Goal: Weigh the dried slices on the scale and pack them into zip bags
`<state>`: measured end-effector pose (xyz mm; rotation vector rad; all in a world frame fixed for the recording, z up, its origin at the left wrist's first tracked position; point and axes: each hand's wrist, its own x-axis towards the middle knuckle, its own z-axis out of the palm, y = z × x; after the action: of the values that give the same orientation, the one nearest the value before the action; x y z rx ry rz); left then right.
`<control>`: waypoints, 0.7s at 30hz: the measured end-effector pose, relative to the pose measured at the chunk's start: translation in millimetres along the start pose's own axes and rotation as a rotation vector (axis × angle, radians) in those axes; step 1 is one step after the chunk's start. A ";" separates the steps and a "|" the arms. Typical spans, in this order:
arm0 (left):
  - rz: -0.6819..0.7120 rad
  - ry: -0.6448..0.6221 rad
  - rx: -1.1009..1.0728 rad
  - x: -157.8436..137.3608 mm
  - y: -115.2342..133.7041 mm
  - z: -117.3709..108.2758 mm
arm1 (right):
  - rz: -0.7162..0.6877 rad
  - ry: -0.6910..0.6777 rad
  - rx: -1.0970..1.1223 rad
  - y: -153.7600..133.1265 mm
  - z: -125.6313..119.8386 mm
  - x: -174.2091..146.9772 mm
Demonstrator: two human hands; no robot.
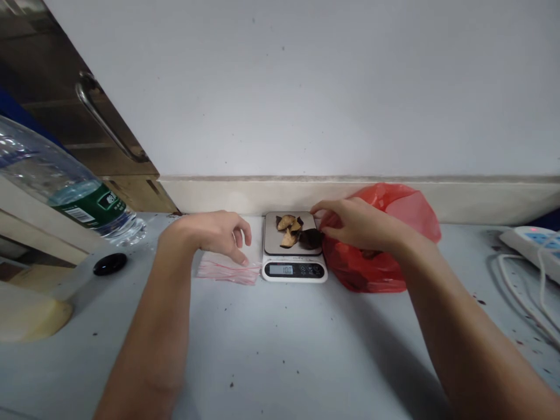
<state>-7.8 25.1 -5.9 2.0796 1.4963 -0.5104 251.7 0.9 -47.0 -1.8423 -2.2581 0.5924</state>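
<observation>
A white kitchen scale (272, 260) with a steel plate stands in the middle, its display showing what looks like 10.0. Several dried slices (287, 223), brown with dark rind, lie on the plate; one dark piece (311, 238) sits at its right edge. My right hand (350, 223) reaches over a red plastic bag (389, 271), fingers apart, fingertips at the plate's right edge beside the dark piece. Left of the scale, my left hand (219, 236) hovers with loosely curved, parted fingers and holds nothing. Below it lies a stack of clear zip bags (227, 269).
A large water bottle (83, 198) leans in at the left, near a black oval object (109, 264). A white power strip (531, 242) with cables lies at the far right. Behind the grey table (280, 350) rises a white wall (306, 87).
</observation>
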 end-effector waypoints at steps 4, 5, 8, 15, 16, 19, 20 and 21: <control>-0.007 -0.055 0.006 3.3 1.2 2.0 | 0.047 -0.075 -0.056 3.7 -3.7 -2.5; -0.010 -0.062 0.004 3.4 1.4 2.2 | 0.066 -0.085 -0.065 4.0 -4.9 -3.1; -0.012 -0.027 -0.003 -0.1 0.2 1.6 | 0.103 -0.103 -0.099 3.4 -8.7 -4.4; 0.118 0.304 -0.117 -20.0 -8.8 -5.5 | -0.040 0.068 0.010 -10.0 -7.7 -4.9; 0.137 0.352 -0.129 -21.3 -9.4 -6.1 | -0.020 0.079 0.002 -12.3 -5.3 -4.3; 0.180 0.414 -0.137 -22.1 -8.8 -6.3 | 0.083 0.058 -0.094 -16.7 3.7 -0.8; 0.191 0.414 -0.136 -21.8 -7.8 -5.9 | 0.099 0.048 -0.114 -17.2 6.7 0.7; 0.200 0.412 -0.135 -21.4 -6.7 -5.4 | 0.097 0.038 -0.119 -17.5 9.2 2.1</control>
<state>-21.0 14.0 9.5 2.2846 1.4639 0.1016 232.0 -1.7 -48.5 -2.0106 -2.2350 0.4424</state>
